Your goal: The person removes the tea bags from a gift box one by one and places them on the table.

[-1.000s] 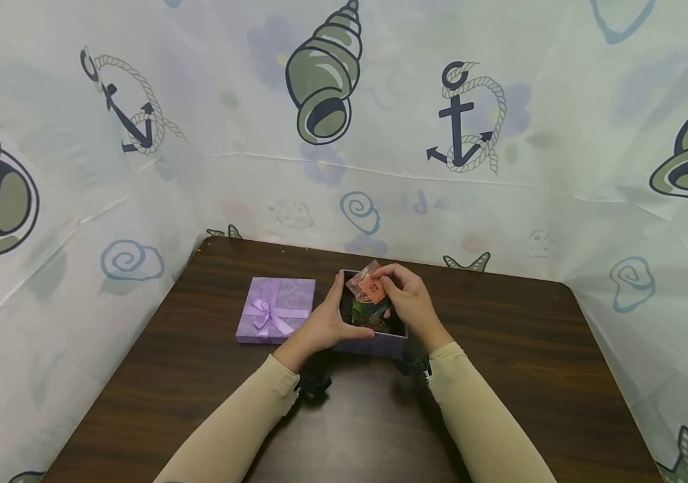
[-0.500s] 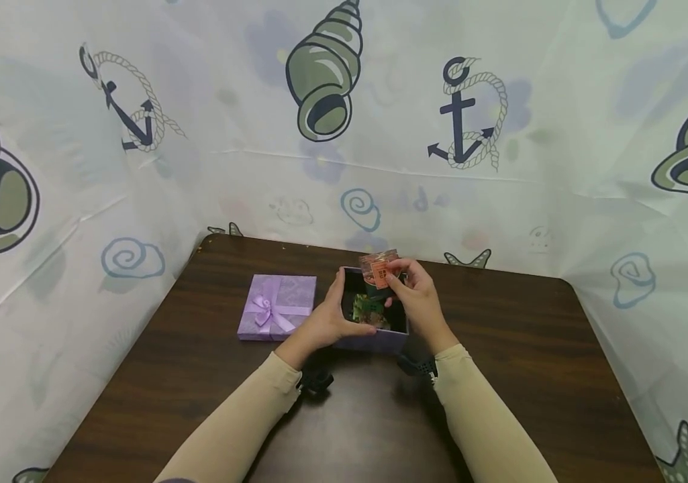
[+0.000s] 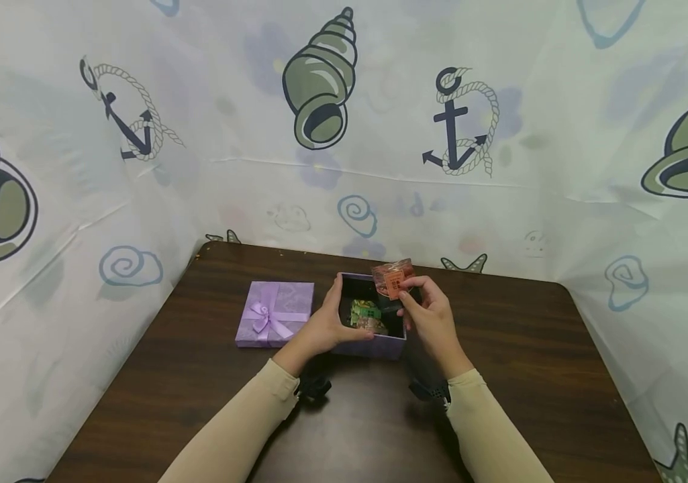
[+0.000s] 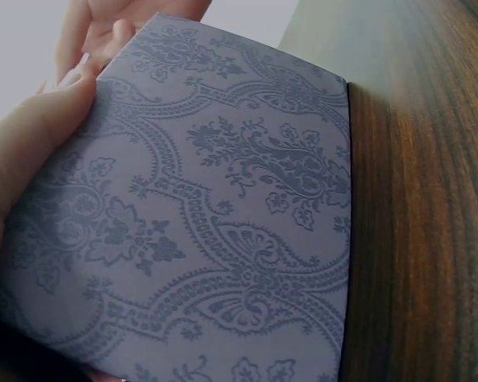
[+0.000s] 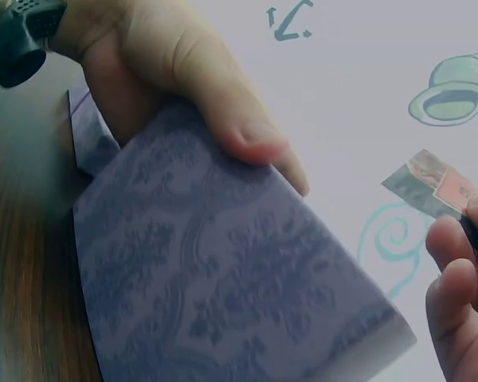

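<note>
Pinching red packet (image 3: pixel 390 276), right grip (image 3: pixel 434 318); left grip (image 3: pixel 324 326) holding purple box (image 3: pixel 374 347).

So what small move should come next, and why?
Perhaps lay the red packet on the table to the right: the right hand pinches it near the far right corner of the open box, which the left hand grips.

Wooden table (image 3: pixel 531 362), ribboned lid (image 3: pixel 277 312), purple box (image 3: pixel 374 347)

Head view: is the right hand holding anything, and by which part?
Yes: the right hand pinches the reddish packet by its right side, as seen here.
</note>
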Available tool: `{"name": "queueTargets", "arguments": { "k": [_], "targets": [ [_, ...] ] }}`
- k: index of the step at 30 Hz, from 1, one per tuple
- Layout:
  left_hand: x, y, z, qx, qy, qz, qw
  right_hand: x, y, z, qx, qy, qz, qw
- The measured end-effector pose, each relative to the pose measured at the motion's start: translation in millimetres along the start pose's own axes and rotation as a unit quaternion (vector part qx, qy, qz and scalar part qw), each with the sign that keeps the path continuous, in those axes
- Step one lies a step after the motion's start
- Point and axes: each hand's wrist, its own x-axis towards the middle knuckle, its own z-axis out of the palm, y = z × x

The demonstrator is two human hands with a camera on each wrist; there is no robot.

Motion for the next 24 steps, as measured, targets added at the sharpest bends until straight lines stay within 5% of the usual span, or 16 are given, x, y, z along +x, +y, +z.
{"name": "queueTargets", "arguments": {
  "k": [12, 16, 24],
  "targets": [
    [-0.1, -1.2, -0.5, 0.005, 0.000, 0.011, 0.9999, -12.1, 7.8, -36.5, -0.048, 0.084, -0.031, 0.9948],
    [-1.2, -2.5, -0.9, 0.002, 0.010, 0.005, 0.9999, -12.5, 26.9, -56.0, -0.058, 0.101, -0.050, 0.9920],
    [-0.4, -2.6, -1.1, 0.003, -0.003, 0.001, 1.0000, -19.3, 73.1, -84.5, -0.007, 0.185, 0.003, 0.9827]
  ]
}}
